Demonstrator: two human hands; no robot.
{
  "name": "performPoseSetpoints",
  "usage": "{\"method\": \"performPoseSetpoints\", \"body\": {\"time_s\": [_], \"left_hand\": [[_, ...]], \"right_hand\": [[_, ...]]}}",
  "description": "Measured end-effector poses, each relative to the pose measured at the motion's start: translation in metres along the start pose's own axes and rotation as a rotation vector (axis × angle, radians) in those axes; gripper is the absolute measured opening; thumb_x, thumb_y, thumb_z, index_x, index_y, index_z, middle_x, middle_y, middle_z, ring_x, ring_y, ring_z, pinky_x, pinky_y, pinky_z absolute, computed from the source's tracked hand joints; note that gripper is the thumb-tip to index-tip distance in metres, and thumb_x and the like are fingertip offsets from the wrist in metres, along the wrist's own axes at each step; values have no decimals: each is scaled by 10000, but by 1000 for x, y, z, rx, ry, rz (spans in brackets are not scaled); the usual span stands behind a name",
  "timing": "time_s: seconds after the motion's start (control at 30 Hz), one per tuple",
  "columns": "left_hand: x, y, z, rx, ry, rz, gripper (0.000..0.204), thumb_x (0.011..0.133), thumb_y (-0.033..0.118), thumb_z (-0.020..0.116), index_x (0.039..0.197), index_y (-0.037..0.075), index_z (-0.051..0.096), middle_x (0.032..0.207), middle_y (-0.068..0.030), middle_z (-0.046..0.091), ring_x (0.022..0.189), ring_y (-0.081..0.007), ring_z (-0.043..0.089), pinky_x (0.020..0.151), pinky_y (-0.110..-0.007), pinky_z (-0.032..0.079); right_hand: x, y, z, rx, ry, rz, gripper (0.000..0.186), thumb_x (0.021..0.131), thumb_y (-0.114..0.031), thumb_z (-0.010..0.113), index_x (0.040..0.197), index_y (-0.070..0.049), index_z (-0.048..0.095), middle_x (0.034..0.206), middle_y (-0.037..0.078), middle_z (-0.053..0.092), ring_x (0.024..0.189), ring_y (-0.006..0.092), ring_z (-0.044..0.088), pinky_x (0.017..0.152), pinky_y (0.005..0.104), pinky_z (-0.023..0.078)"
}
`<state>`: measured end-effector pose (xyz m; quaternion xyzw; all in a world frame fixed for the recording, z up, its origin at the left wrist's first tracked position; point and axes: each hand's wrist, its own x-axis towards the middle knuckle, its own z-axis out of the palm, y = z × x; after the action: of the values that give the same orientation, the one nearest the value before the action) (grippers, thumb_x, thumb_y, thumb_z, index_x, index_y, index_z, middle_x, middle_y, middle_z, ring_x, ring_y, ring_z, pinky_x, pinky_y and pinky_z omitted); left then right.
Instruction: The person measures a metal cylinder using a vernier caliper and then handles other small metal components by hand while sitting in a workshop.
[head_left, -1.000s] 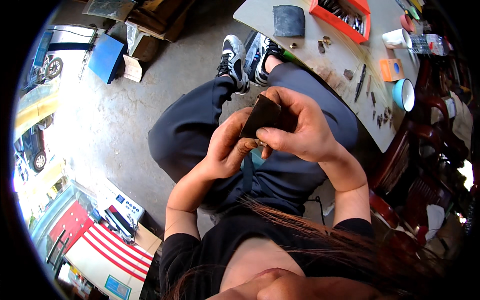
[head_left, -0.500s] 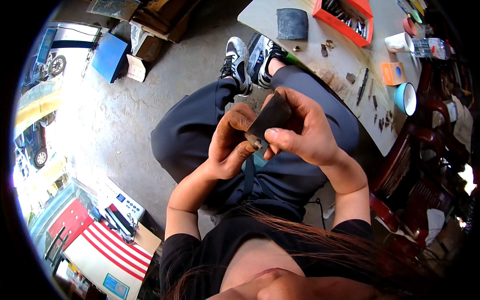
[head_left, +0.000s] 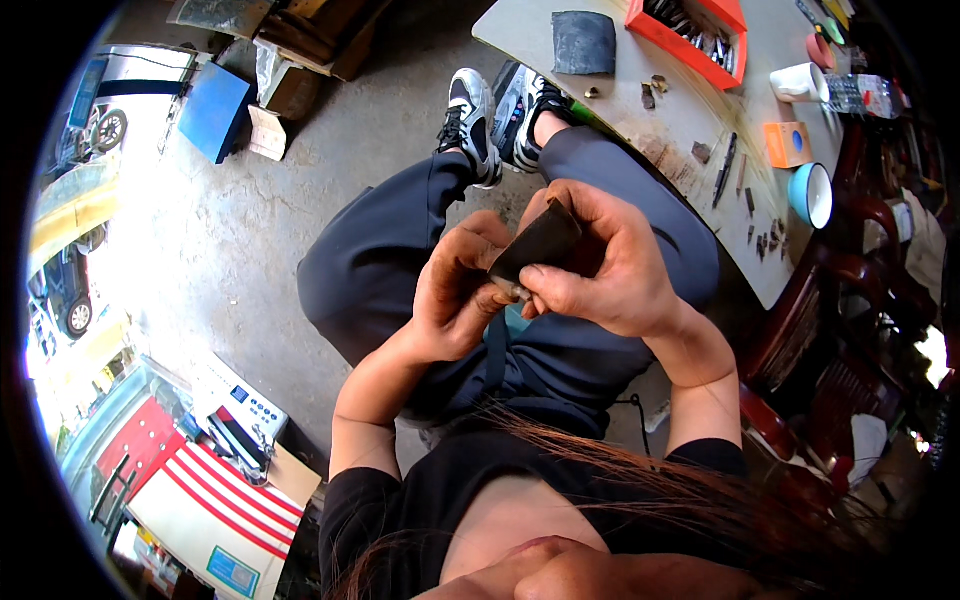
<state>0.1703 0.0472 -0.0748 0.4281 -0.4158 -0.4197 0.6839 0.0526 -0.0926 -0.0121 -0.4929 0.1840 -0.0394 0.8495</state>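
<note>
Both my hands meet above my lap. My right hand is closed on a dark, curved piece of what looks like sandpaper, its thumb pressing near the lower end. Opposite it, my left hand pinches a small, pale-tipped piece whose kind I cannot make out. Its tip shows just under the sheet's lower edge, by the right thumb. Most of this piece is hidden by fingers and the sheet. The left fingers also reach the sheet's side.
At the upper right stands a table with a dark square sheet, a red box of small metal pieces, a black pen, an orange box, a white cup and a teal-sided cup. Dark wooden chairs are right.
The sheet has tilted and dropped slightly, and my right thumb has shifted left and down over the small piece. Less of the pale tip shows now.
</note>
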Motion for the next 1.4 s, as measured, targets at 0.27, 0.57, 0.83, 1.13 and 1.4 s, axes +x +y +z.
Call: {"method": "performPoseSetpoints", "body": {"time_s": [0.27, 0.57, 0.83, 1.13, 1.4], "left_hand": [[9, 1, 5, 99, 40, 158, 211, 864, 138, 626, 942, 28, 463, 898, -116, 521, 783, -168, 485, 689, -272, 407], [6, -1, 6, 64, 54, 105, 216, 861, 123, 629, 969, 30, 467, 917, -114, 522, 797, -160, 499, 703, -275, 421], [5, -6, 7, -41, 83, 120, 234, 881, 134, 606, 1000, 32, 432, 940, -109, 494, 791, -130, 465, 707, -240, 403], [10, 7, 4, 222, 19, 192, 297, 934, 291, 496, 982, -2, 476, 883, -119, 486, 744, -179, 437, 689, -281, 366], [9, 4, 1, 265, 25, 222, 327, 935, 330, 495, 960, 4, 483, 833, -109, 500, 724, -186, 444, 656, -286, 366]], "right_hand": [[0, -2, 1, -14, 37, -17, 203, 802, -52, 656, 911, -19, 488, 784, 11, 545, 717, 56, 576, 638, 209, 503], [-2, 0, 1, -4, 55, -47, 185, 805, -36, 648, 899, -15, 491, 791, 18, 550, 706, 63, 581, 628, 211, 497], [-2, -1, 1, -10, 66, -49, 190, 810, -37, 647, 924, -8, 497, 826, 26, 556, 720, 66, 577, 642, 212, 508], [-2, -4, -3, 152, -49, -48, 246, 850, -87, 600, 1040, 5, 472, 884, 59, 561, 715, 91, 589, 639, 240, 528], [-2, -1, -4, 156, -102, -13, 207, 851, -106, 599, 990, 5, 493, 797, 48, 548, 656, 87, 583, 606, 242, 528]]}}
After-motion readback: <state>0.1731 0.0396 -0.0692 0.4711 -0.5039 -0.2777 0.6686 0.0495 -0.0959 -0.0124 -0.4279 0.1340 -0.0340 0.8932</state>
